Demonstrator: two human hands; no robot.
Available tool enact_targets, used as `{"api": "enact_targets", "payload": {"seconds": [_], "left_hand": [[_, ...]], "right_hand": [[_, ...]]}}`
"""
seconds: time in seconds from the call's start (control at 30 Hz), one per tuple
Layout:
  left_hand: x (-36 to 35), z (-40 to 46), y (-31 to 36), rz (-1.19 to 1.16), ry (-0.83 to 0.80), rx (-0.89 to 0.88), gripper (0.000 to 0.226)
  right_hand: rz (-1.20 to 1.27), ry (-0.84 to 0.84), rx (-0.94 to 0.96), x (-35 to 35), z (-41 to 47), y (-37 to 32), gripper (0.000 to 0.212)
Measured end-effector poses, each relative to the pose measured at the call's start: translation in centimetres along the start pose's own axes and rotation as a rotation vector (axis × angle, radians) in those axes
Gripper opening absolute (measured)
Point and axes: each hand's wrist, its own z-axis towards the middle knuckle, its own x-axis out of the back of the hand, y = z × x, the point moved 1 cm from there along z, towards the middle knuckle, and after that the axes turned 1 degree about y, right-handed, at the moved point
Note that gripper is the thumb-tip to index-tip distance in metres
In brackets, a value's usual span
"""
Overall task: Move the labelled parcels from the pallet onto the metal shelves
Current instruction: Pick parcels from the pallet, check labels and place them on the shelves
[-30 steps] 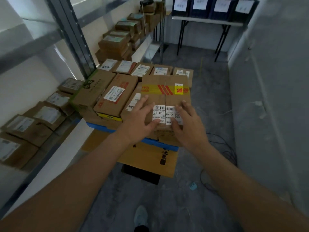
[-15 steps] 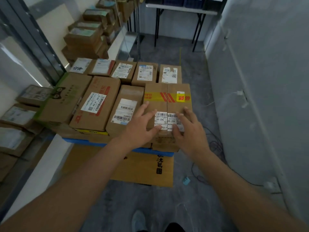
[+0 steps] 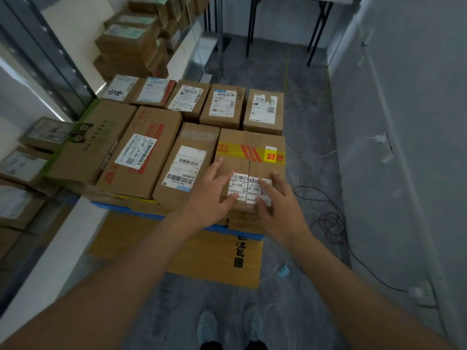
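Since a second ago: my view has tipped down and nearer the stack, so my shoes now show at the bottom; both hands stay flat on the same parcel.
Left hand [image 3: 211, 198]: fingers spread wide, lying on the near-left top of the taped parcel [image 3: 250, 168], thumb towards its white label [image 3: 249, 186] — holding nothing yet.
Right hand [image 3: 279, 205]: fingers straight and relaxed on the near-right top, just beside the label, likewise not gripping.
Taped parcel: at the near-right corner of the blue pallet [image 3: 249, 234], touching the plain box [image 3: 187, 165] on its left.
Doing it well: I judge I should slide each hand out to the parcel's side walls and lift straight up — the neighbour sits tight against it, so dragging sideways could shift that one.
Pallet load: two rows of labelled cartons, five smaller ones at the far edge from the taped parcel.
Metal shelves [image 3: 50, 61]: left of the pallet, already holding cartons [image 3: 126, 39] on several levels; I cannot tell where free room lies.
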Motion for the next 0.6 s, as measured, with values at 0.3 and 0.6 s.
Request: {"api": "enact_targets", "payload": {"seconds": [0.3, 0.6], "left_hand": [[-1.7, 0.6, -0.3, 0.129, 0.038, 0.030, 0.062], [-1.9, 0.7, 0.0, 0.185, 0.060, 0.046, 0.058]], "right_hand": [[0.066, -0.065, 0.042, -1.2, 0.5, 2.1, 0.052], [0.022, -0.103, 0.042, -1.2, 0.9, 2.1, 0.055]]}}
